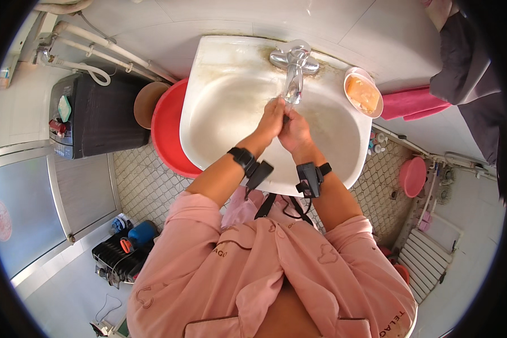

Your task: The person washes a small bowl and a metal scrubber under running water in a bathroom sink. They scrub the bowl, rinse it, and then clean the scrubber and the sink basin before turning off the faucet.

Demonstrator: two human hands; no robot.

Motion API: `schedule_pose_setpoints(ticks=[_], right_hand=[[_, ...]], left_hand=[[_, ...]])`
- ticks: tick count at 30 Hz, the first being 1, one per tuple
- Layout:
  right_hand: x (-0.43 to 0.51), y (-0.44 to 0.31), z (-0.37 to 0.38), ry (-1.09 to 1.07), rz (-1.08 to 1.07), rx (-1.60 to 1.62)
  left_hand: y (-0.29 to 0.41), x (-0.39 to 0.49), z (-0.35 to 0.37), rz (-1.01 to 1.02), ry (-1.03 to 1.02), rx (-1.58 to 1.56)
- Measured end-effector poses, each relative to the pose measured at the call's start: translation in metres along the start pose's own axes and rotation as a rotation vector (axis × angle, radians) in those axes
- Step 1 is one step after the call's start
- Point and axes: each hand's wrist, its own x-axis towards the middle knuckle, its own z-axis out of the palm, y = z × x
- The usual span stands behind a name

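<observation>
Both my hands meet just under the spout of a chrome faucet (pixel 294 80), over the bowl of a white ceramic sink (pixel 219 126). My left hand (pixel 272 117) has its fingers close together and pointing up toward the spout. Against it lies my right hand (pixel 295 130), with the fingers curled inward. A small dark spot shows between the two hands; whether it is a held object or shadow is unclear. Around each wrist is a black strap with a small black device. On the sink's right rim, an orange bar of soap (pixel 362 94) sits in a soap dish (pixel 379 113).
A red basin (pixel 167 131) stands left of the sink, beside a brown bucket (pixel 148 105) and a dark washing machine (pixel 105 114). Pink cloth (pixel 414 103) and dark garments (pixel 460 55) hang at the right. A pink basin (pixel 412 176) leans by the right wall.
</observation>
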Motion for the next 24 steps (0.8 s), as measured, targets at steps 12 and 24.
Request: schedule_pose_setpoints(ticks=[12, 24], right_hand=[[-0.001, -0.006, 0.014, 0.061, -0.041, -0.044], [0.0, 0.003, 0.036, 0.169, -0.025, 0.162]], left_hand=[[-0.011, 0.013, -0.01, 0.686, 0.043, 0.742], [0.061, 0.008, -0.147, 0.069, 0.284, 0.331]])
